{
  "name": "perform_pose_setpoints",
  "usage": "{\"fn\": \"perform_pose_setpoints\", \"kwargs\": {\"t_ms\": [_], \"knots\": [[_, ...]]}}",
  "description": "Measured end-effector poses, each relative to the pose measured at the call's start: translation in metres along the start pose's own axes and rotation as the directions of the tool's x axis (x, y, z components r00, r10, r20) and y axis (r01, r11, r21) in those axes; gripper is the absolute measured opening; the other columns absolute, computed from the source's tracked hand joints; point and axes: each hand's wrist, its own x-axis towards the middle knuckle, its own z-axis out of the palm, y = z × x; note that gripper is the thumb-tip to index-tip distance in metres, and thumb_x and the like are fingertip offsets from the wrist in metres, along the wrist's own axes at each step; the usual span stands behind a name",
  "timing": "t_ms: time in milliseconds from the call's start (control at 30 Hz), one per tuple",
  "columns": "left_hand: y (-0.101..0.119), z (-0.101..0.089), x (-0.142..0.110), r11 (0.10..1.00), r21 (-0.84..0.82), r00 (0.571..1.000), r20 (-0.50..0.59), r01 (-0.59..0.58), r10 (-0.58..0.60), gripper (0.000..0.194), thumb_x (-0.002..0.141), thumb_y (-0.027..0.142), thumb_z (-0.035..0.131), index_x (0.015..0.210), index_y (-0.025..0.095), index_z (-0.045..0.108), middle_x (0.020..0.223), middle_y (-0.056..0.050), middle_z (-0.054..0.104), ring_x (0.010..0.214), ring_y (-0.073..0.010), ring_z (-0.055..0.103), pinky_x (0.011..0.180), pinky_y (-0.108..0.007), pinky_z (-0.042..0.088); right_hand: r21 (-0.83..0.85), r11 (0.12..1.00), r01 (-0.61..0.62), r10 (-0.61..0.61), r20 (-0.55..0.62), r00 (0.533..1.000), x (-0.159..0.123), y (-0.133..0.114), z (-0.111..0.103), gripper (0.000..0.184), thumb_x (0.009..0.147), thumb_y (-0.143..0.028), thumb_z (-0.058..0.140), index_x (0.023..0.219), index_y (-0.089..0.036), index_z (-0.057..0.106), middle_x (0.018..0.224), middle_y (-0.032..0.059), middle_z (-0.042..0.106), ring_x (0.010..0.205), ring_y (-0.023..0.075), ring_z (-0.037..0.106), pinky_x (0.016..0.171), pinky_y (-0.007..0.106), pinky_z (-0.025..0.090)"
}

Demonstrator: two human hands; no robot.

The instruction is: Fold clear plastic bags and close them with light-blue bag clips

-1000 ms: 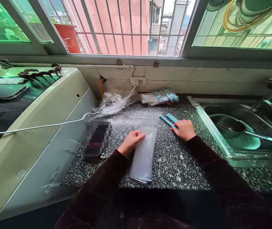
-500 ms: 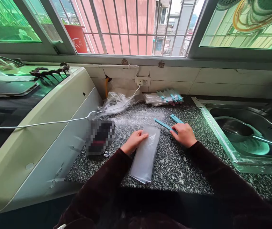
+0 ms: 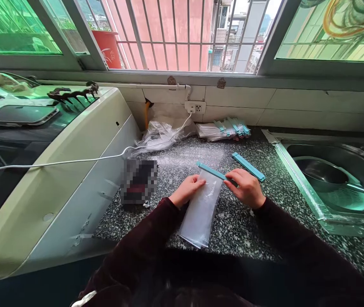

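Observation:
A clear plastic bag [image 3: 201, 209] lies lengthwise on the speckled granite counter [image 3: 252, 221]. My left hand [image 3: 186, 190] pinches the bag's upper left edge, fingers closed on it. My right hand [image 3: 246, 187] grips one end of a teal sealing strip [image 3: 212, 170], which lies across the bag's top opening. A second teal strip [image 3: 248, 166] rests on the counter just beyond my right hand.
A pile of bags with teal strips [image 3: 225, 129] lies by the back wall, next to crumpled plastic [image 3: 159, 136]. A white cable [image 3: 73, 161] runs from the wall socket [image 3: 195, 107] across a white appliance [image 3: 57, 170]. A sink [image 3: 335, 179] with a pan sits right.
My right hand picked one teal strip off the counter and carried it left onto the bag's top edge. The other strip stayed behind. My left hand kept hold of the bag.

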Motion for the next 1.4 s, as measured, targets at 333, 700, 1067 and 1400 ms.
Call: {"fn": "perform_pose_setpoints", "kwargs": {"t_ms": [333, 700, 1067, 1400], "knots": [[0.007, -0.004, -0.004, 0.998, 0.032, 0.999, -0.014, -0.052, 0.052, 0.028, 0.055, 0.038, 0.067, 0.062, 0.014, 0.054, 0.052, 0.003, 0.049, 0.046, -0.0070, 0.039, 0.047, -0.021, 0.026, 0.023, 0.996, 0.087, -0.088, 0.028, 0.996, -0.003, -0.003, 0.006, 0.018, 0.087, -0.031, 0.049, 0.087, -0.018, 0.063, 0.080, 0.0067, 0.065, 0.075, 0.0171, 0.058, 0.067, 0.028, 0.048], [0.008, -0.003, -0.005, 0.996, 0.058, 0.997, -0.046, -0.067, 0.069, 0.044, 0.056, 0.054, 0.069, 0.062, 0.012, 0.057, 0.051, 0.002, 0.048, 0.047, -0.0074, 0.037, 0.047, -0.022, 0.024, 0.005, 0.996, 0.085, -0.086, 0.047, 0.995, -0.003, -0.005, 0.006, 0.018, 0.087, -0.029, 0.049, 0.084, -0.018, 0.062, 0.078, 0.0060, 0.065, 0.074, 0.0164, 0.057, 0.066, 0.027, 0.045], [0.004, 0.006, -0.005, 0.997, 0.007, 0.997, -0.012, -0.076, 0.076, 0.047, 0.054, 0.054, 0.072, 0.067, 0.010, 0.063, 0.057, -0.001, 0.057, 0.051, -0.0087, 0.043, 0.050, -0.022, 0.030, -0.033, 0.999, 0.021, -0.021, -0.017, 1.000, 0.004, -0.024, 0.009, 0.023, 0.084, -0.038, 0.053, 0.087, -0.018, 0.063, 0.083, 0.0071, 0.064, 0.078, 0.0186, 0.054, 0.072, 0.031, 0.041], [0.005, 0.006, -0.007, 0.992, 0.094, 0.996, 0.042, -0.079, 0.075, 0.041, 0.057, 0.049, 0.072, 0.063, 0.011, 0.059, 0.054, 0.002, 0.051, 0.050, -0.0074, 0.039, 0.050, -0.022, 0.027, -0.048, 0.997, 0.058, -0.060, -0.033, 0.998, 0.003, -0.027, 0.015, 0.017, 0.087, -0.028, 0.050, 0.083, -0.017, 0.062, 0.077, 0.0055, 0.065, 0.073, 0.0172, 0.053, 0.069, 0.029, 0.040]]}}
